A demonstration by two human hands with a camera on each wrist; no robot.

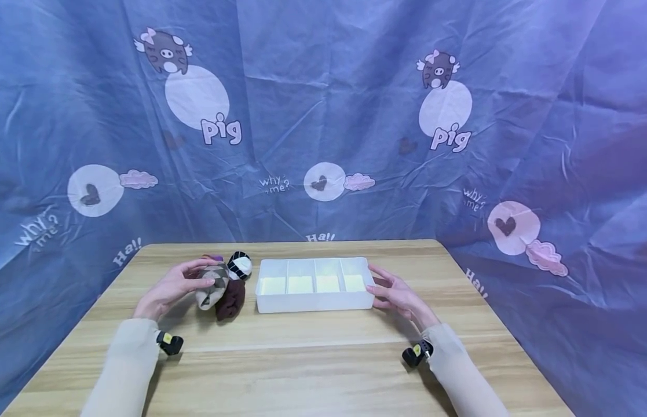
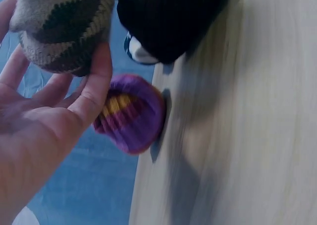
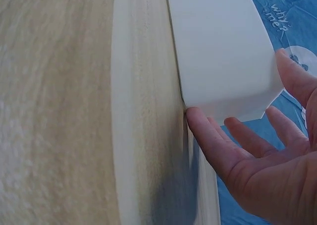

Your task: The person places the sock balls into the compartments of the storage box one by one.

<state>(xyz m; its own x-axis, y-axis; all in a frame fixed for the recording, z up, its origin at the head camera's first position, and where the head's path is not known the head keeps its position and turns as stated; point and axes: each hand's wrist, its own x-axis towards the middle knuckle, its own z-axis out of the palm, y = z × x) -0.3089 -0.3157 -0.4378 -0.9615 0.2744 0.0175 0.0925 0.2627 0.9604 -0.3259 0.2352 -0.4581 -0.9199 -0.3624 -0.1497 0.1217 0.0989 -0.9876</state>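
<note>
On the left of the table, my left hand point(image 1: 169, 289) holds a balled-up sock point(image 2: 67, 31) in beige with a dark diamond pattern, between thumb and fingers. Close by lie a dark brown balled sock point(image 1: 231, 300), a black-and-white one point(image 1: 241, 265) and a striped purple one point(image 2: 133, 116), mostly hidden in the head view. A white box point(image 1: 315, 302) with several compartments in a row stands at the middle. At its right end, my right hand point(image 1: 398, 296) touches the end wall with fairly straight fingers.
The light wooden table point(image 1: 302, 370) reaches back to a blue printed curtain point(image 1: 323, 116), which also hangs along both sides. The visible compartments hold no socks. A small black wrist camera point(image 1: 170, 343) sits on the left wrist, another camera point(image 1: 417, 353) on the right.
</note>
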